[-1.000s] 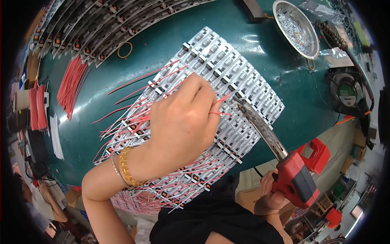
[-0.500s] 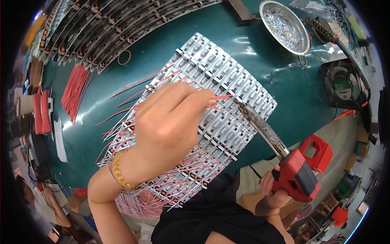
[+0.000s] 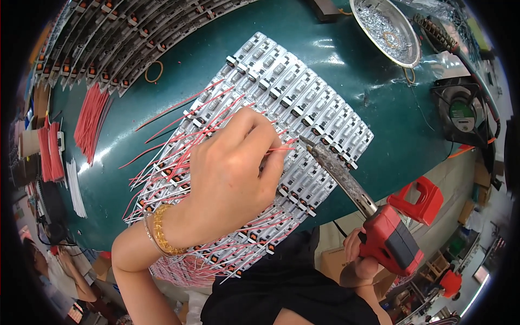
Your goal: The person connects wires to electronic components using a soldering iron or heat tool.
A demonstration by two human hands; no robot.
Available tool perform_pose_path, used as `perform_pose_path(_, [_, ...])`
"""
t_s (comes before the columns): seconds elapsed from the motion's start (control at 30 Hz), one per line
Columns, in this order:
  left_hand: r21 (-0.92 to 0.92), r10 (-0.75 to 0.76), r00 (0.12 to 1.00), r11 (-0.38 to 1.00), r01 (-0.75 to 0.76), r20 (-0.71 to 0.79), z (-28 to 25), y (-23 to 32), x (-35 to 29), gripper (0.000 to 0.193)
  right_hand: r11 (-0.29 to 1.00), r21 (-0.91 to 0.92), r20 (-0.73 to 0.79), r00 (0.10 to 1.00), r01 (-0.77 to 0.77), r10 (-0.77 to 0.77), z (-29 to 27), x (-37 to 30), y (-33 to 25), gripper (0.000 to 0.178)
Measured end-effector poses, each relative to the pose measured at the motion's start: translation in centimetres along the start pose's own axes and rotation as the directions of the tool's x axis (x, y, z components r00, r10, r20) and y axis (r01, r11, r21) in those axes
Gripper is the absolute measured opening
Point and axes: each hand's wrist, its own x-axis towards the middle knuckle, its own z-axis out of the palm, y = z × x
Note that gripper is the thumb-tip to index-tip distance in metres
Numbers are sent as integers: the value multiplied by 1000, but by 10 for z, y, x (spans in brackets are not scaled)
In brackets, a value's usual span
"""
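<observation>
Over a slanted panel of grey-white plastic modules [image 3: 319, 100], my left hand [image 3: 230, 165] is closed in a pinch on a red wire [image 3: 287, 148]. The wire's end points right, towards the soldering iron's tip. Gripped in my right hand [image 3: 358, 265] is a red and black pistol-shaped soldering iron [image 3: 391, 238]. Its dark, crusted tip comes very close to the wire end, low over the modules; whether they touch I cannot tell. Many red and white wires stick out from the panel's left and lower parts, some hidden under my left hand and forearm.
Bundles of red wires [image 3: 90, 124] and white wires [image 3: 76, 187] lie at the left. More module strips [image 3: 116, 40] stand at the far left. A metal bowl of solder scraps [image 3: 382, 32], a coiled iron stand [image 3: 433, 32] and a black fan [image 3: 460, 111] are at the right.
My left hand has moved slightly down with the red wire, its blur gone. The iron's tip has shifted left and down along the modules. The view has shifted a little too.
</observation>
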Motion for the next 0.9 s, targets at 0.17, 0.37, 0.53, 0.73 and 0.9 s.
perform_pose_path(0.17, [-1, -22, 1000, 1000, 22, 16, 0, 0, -1, 11, 994, 103, -62, 997, 41, -35, 3, 1, 3, 63])
perform_pose_path(0.37, [7, 75, 996, 997, -74, -45, 4, -6, 1, 12, 974, -51, -52, 973, 221, -224, -6, -9, 6, 59])
perform_pose_path(0.53, [32, 78, 996, 997, -76, -50, 5, -7, -3, 12, 976, -48, -27, 976, 213, -215, 2, -1, 4, 60])
perform_pose_path(0.73, [-58, 14, 994, 998, -20, -106, 7, -3, -2, 11, 992, 23, -58, 991, 124, -123, 2, -5, -1, 68])
perform_pose_path(0.9, [-37, 82, 996, 996, -84, -33, 11, 8, -1, 9, 977, 137, 19, 986, 161, -166, -3, -7, 5, 95])
